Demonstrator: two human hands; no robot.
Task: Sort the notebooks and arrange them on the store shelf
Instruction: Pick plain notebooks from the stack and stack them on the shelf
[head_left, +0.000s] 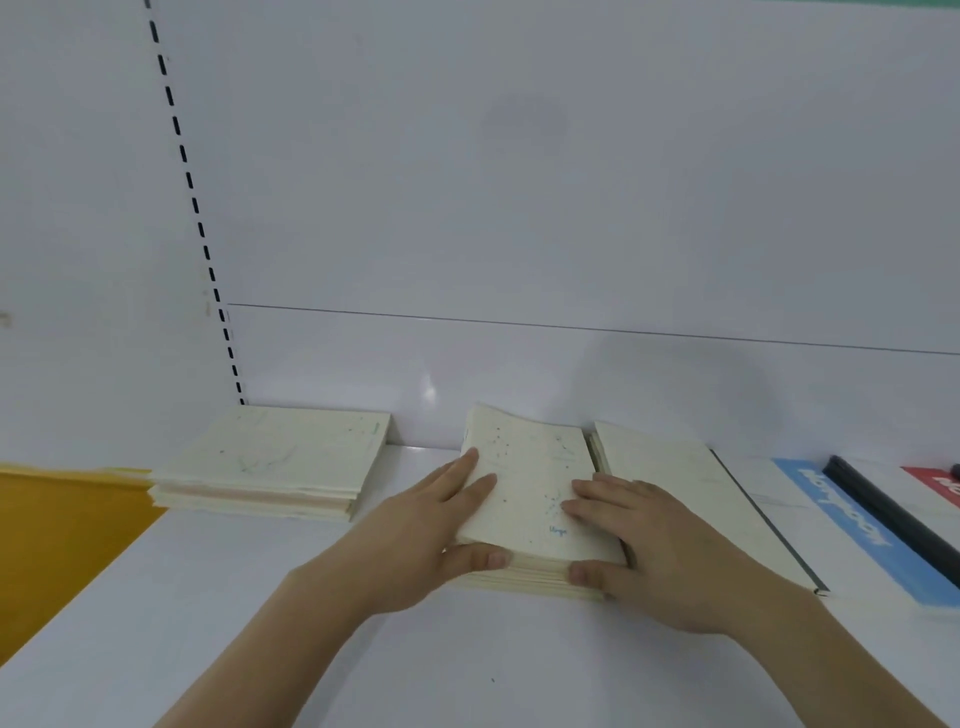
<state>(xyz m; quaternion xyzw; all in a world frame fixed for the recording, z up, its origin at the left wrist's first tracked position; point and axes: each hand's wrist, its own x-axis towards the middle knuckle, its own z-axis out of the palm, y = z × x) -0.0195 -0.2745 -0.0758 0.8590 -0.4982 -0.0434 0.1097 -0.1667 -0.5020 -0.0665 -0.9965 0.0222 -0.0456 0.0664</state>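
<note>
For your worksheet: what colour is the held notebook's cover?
Cream with small blue dots, head view.

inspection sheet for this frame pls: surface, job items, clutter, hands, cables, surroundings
Surface: white shelf, glossy.
Job's things: middle stack of cream notebooks, held; left stack by the back panel; large cream notebook beside the middle stack on the right; blue notebook and red notebook further right.
Clutter: black bar on the blue notebook.
Grippers: left hand and right hand grip the middle stack's sides.
Cables: nothing seen.
Surroundings: white back panel, slotted upright, yellow surface.
</note>
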